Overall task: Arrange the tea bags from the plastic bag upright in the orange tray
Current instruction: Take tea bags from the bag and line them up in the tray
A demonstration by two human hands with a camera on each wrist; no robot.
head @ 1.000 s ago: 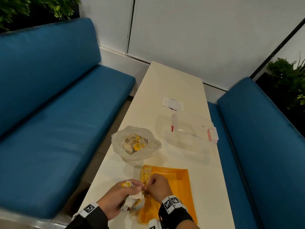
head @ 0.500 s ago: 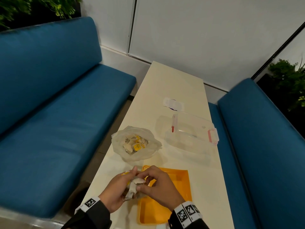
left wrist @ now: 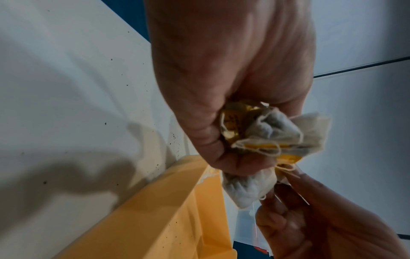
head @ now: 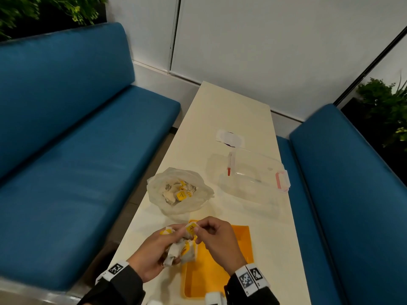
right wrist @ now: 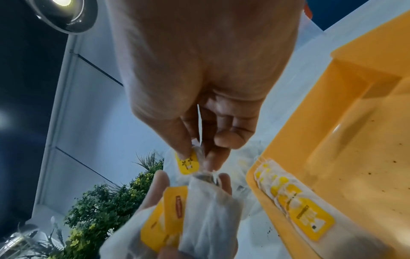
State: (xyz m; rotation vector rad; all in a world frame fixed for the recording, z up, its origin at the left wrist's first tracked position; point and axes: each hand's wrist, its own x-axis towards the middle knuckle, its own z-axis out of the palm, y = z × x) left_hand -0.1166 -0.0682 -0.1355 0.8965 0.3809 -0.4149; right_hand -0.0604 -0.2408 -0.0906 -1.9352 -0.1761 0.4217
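Left hand (head: 152, 254) gripping a bunch of tea bags (head: 180, 252), count unclear, right hand (head: 217, 238) pinching one yellow tag (head: 191, 228), one orange tray (head: 240, 258) just beneath holding a row of upright bags (right wrist: 288, 198), one plastic bag (head: 179, 191) beyond with more, one clear container (head: 253, 175) nearby.

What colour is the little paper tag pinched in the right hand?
Yellow with a small dark print; the right hand pinches the tag, clearest in the right wrist view.
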